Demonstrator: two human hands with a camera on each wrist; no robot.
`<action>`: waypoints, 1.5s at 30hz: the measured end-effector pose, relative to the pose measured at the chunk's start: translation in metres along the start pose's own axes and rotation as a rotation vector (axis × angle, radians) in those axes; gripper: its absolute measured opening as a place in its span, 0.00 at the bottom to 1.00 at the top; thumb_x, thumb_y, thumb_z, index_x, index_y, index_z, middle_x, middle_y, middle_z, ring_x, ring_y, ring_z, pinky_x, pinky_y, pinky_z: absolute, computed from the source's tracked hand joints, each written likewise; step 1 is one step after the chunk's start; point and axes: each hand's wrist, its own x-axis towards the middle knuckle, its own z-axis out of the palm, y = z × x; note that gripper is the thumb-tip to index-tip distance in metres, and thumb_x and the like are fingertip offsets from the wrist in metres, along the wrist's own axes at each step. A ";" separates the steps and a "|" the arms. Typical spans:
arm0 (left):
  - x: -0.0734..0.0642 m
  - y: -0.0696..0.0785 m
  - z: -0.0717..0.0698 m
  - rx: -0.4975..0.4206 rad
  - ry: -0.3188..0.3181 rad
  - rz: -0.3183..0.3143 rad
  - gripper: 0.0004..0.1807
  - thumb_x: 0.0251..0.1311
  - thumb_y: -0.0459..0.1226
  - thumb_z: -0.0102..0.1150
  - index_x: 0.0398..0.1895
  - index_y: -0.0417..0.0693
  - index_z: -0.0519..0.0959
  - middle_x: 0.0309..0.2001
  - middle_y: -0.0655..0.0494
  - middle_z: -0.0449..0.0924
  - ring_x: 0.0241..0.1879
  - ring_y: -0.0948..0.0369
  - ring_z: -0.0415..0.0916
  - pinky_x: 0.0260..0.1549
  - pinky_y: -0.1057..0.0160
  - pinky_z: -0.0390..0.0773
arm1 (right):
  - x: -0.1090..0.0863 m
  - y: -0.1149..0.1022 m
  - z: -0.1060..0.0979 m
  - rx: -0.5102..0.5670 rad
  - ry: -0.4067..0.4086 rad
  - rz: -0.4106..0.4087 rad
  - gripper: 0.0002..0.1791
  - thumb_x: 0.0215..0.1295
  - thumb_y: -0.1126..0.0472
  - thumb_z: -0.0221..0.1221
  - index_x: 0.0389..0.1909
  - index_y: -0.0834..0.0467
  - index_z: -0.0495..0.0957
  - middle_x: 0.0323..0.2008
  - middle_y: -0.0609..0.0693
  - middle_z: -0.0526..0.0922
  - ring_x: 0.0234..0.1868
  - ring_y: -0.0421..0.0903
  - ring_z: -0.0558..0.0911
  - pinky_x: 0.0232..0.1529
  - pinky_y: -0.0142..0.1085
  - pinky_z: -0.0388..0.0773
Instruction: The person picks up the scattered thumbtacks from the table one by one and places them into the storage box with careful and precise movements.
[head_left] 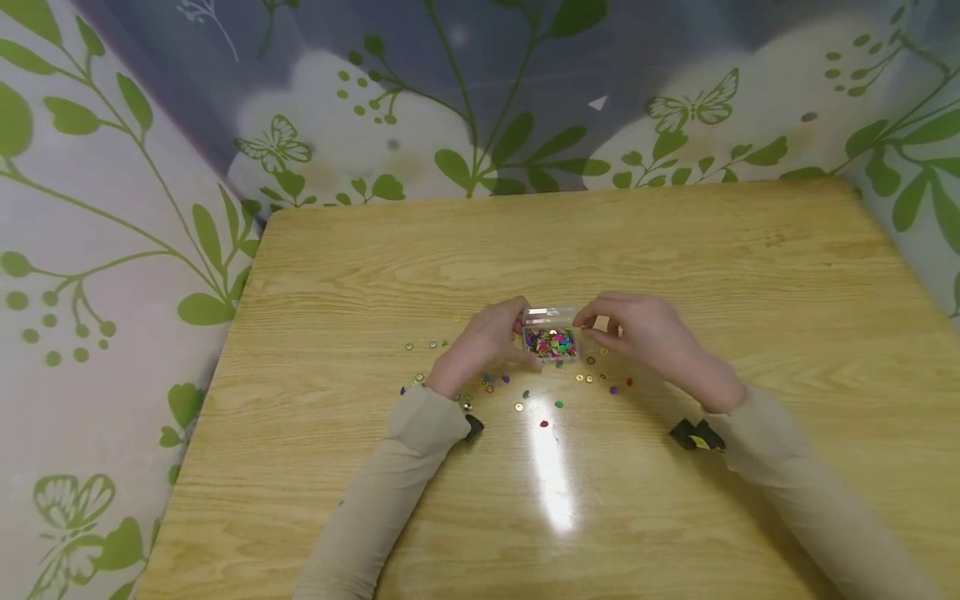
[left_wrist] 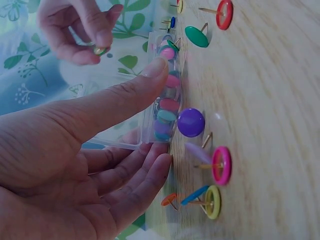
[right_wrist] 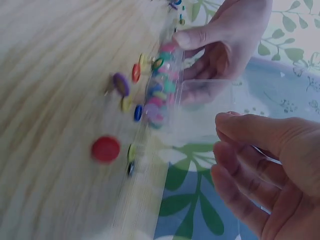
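A small clear plastic box [head_left: 551, 360] full of colourful thumbtacks [head_left: 551, 342] sits on the table, its hinged lid [head_left: 550, 316] raised at the back. My left hand [head_left: 483, 337] grips the box's left end, thumb along the front wall and fingers behind. To the right of the box is my right hand [head_left: 648, 329], pinching one thumbtack [left_wrist: 101, 50] between thumb and forefinger, as the left wrist view shows. In that same view a purple thumbtack [left_wrist: 191, 122] lies just before the box, near a pink thumbtack [left_wrist: 221, 165] with its point exposed.
Loose thumbtacks lie scattered on the wooden table [head_left: 637, 242] around the box, among them a red one [head_left: 544, 424], a green one [head_left: 558, 404] and a purple one [head_left: 613, 390]. Patterned walls [head_left: 420, 92] border the table at the back and left.
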 end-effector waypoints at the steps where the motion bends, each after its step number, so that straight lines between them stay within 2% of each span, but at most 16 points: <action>1: 0.000 0.000 0.000 0.003 -0.001 0.002 0.33 0.46 0.44 0.81 0.52 0.47 0.73 0.45 0.56 0.76 0.38 0.58 0.72 0.37 0.64 0.76 | 0.002 -0.002 0.001 0.006 -0.001 0.000 0.11 0.56 0.68 0.73 0.39 0.55 0.86 0.36 0.48 0.89 0.26 0.42 0.84 0.24 0.35 0.79; 12: 0.001 0.001 0.000 -0.003 -0.011 0.001 0.33 0.47 0.43 0.81 0.54 0.46 0.72 0.47 0.55 0.77 0.39 0.58 0.73 0.39 0.63 0.77 | 0.004 -0.005 0.010 0.049 0.048 -0.001 0.11 0.55 0.60 0.75 0.39 0.56 0.87 0.31 0.48 0.88 0.20 0.38 0.80 0.18 0.27 0.70; 19: 0.001 0.001 -0.001 0.010 -0.002 0.007 0.31 0.47 0.44 0.81 0.49 0.46 0.72 0.44 0.55 0.76 0.38 0.58 0.71 0.38 0.64 0.75 | -0.005 0.002 0.000 0.022 0.029 0.032 0.06 0.60 0.61 0.72 0.36 0.54 0.86 0.33 0.46 0.88 0.24 0.38 0.81 0.22 0.31 0.74; 22: 0.001 0.002 -0.001 0.006 -0.002 0.002 0.31 0.46 0.44 0.81 0.49 0.46 0.72 0.44 0.55 0.76 0.38 0.59 0.71 0.38 0.64 0.75 | -0.012 0.004 -0.007 0.019 -0.029 0.068 0.03 0.62 0.60 0.71 0.35 0.53 0.86 0.31 0.44 0.87 0.24 0.37 0.79 0.24 0.33 0.74; 27: 0.000 0.002 -0.001 0.002 -0.004 -0.004 0.30 0.47 0.44 0.81 0.48 0.47 0.72 0.43 0.55 0.75 0.37 0.59 0.69 0.37 0.65 0.74 | -0.030 0.008 -0.017 0.034 -0.192 0.129 0.06 0.60 0.63 0.71 0.35 0.49 0.85 0.28 0.38 0.85 0.25 0.34 0.76 0.25 0.32 0.73; 33: -0.001 0.002 0.000 0.003 -0.010 -0.012 0.30 0.47 0.44 0.80 0.47 0.47 0.72 0.43 0.55 0.75 0.35 0.59 0.68 0.35 0.65 0.74 | -0.047 0.012 -0.014 0.111 -0.340 0.120 0.09 0.55 0.57 0.75 0.32 0.45 0.83 0.28 0.31 0.82 0.27 0.30 0.76 0.29 0.31 0.75; 38: -0.001 0.002 0.000 -0.001 -0.009 -0.013 0.30 0.48 0.44 0.80 0.48 0.48 0.72 0.44 0.55 0.75 0.37 0.59 0.69 0.37 0.64 0.75 | -0.052 0.015 -0.011 0.136 -0.371 0.099 0.10 0.53 0.59 0.75 0.29 0.44 0.82 0.31 0.33 0.83 0.32 0.30 0.80 0.36 0.35 0.80; 45: -0.001 0.002 0.000 0.005 -0.009 -0.008 0.29 0.48 0.44 0.80 0.48 0.47 0.72 0.44 0.55 0.75 0.37 0.59 0.69 0.37 0.64 0.74 | -0.047 0.016 -0.011 0.149 -0.318 0.109 0.10 0.59 0.66 0.71 0.29 0.47 0.82 0.29 0.36 0.84 0.30 0.33 0.80 0.32 0.33 0.79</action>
